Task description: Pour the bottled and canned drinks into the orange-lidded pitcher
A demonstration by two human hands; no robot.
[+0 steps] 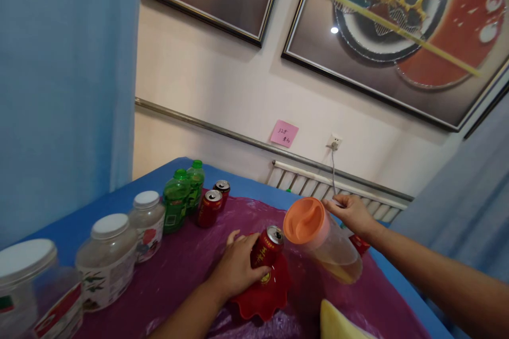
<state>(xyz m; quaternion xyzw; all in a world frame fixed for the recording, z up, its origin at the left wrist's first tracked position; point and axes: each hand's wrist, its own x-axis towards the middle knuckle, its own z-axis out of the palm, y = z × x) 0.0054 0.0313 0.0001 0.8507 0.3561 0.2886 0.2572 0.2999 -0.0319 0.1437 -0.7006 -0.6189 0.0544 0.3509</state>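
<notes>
My left hand [238,262] is closed around an opened red can [267,248], which stands upright in a red plate with a wavy rim [258,302]. Just right of the can, a clear plastic pitcher [338,254] with an orange lid [305,221] leans toward it, a little yellowish liquid low inside. My right hand [352,215] grips this pitcher at its far upper side; the handle is mostly hidden by the fingers. The lid is close to the can's top, and I see no stream of liquid between them.
Clear jars with white lids [110,254] line the left side. Behind them stand two green bottles [176,201] and two more red cans [209,207]. A yellow cloth-like item [340,323] lies in front. Purple plastic sheeting [178,275] covers the blue table; another red item [360,244] is partly hidden behind the pitcher.
</notes>
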